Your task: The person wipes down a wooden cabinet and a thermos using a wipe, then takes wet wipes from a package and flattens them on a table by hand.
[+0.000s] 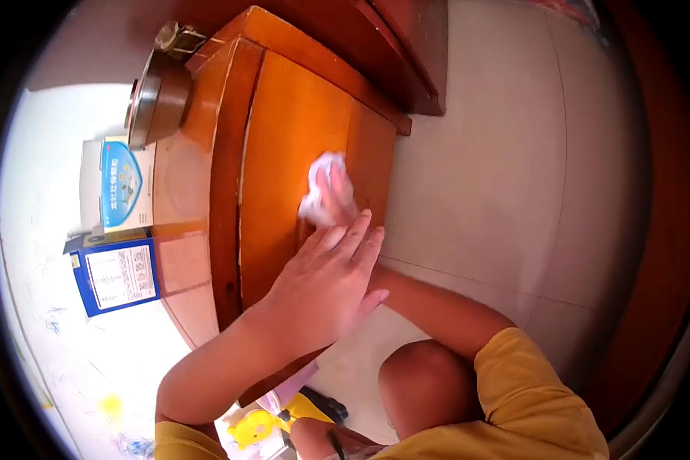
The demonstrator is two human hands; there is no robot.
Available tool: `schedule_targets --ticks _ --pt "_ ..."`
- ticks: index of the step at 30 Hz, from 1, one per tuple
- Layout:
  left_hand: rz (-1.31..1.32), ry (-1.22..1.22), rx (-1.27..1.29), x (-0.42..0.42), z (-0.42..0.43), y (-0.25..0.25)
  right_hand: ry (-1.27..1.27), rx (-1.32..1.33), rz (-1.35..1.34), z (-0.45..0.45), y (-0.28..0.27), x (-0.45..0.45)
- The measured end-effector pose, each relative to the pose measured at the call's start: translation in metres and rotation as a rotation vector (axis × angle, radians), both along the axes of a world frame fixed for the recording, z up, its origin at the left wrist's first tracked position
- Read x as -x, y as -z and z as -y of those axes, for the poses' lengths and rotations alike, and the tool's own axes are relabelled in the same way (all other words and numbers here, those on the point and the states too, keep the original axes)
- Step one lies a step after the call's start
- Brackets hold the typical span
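Note:
My right hand (334, 201) presses a crumpled white cloth (313, 207) against the orange-brown front panel (291, 123) of a wooden cabinet. Its fingers look slightly blurred and lie over the cloth. My left hand (322, 280) is nearer to me, its fingers stretched out and nothing in it. It crosses in front of my right wrist, which it hides; whether the two touch I cannot tell.
On the cabinet's top stand a metal pot (161, 100), a white and light-blue box (123, 184) and a dark-blue box (119, 272). A yellow bear-shaped thing (251, 429) is below, near my knee (429, 383). Tiled floor (475, 176) lies to the right.

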State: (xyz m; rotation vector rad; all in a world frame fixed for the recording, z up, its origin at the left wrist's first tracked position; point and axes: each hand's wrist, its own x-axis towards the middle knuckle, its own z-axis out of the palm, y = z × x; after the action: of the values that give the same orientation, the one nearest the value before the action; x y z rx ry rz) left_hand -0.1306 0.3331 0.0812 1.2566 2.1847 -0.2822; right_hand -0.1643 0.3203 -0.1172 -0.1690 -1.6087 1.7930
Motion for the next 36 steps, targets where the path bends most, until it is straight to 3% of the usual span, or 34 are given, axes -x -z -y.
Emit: schedule_targets --ticks 5,10,14,17,19,23,25,26,30,33,36 --pt "-0.167 0.083 -0.038 -0.006 0.007 0.006 -0.039 -0.072 -0.141 0.007 -0.007 -0.032" --pt "-0.362 0.255 -0.043 0.019 -0.001 0.023 0.074 -0.032 -0.186 -0.029 -0.018 0.018" --pt "-0.447 0.224 -0.152 0.038 -0.01 0.028 0.18 -0.019 -0.112 -0.04 -0.03 0.05" --pt "-0.478 0.218 -0.098 0.027 -0.015 0.02 0.213 -0.075 -0.08 -0.011 -0.027 0.033" --pt "-0.391 0.218 0.129 0.007 -0.013 0.013 0.251 -0.167 -0.082 0.022 -0.026 0.013" --pt "-0.279 0.216 0.214 0.003 -0.005 0.021 0.375 -0.281 -0.103 0.03 -0.027 0.026" --pt "-0.453 0.357 0.18 0.018 -0.014 0.021 0.316 -0.257 -0.053 0.0 -0.043 0.046" --pt "-0.558 0.375 -0.016 0.028 -0.016 0.022 0.319 -0.231 -0.063 -0.016 -0.053 0.059" --pt "-0.691 0.387 -0.203 0.062 -0.03 0.012 0.3 -0.209 -0.062 -0.034 -0.07 0.092" --pt "-0.651 0.317 -0.181 0.057 -0.026 0.003 0.229 -0.192 -0.062 -0.028 -0.075 0.075" --pt "-0.604 0.401 0.16 0.02 -0.01 -0.005 0.117 -0.196 -0.077 -0.019 -0.076 0.031"
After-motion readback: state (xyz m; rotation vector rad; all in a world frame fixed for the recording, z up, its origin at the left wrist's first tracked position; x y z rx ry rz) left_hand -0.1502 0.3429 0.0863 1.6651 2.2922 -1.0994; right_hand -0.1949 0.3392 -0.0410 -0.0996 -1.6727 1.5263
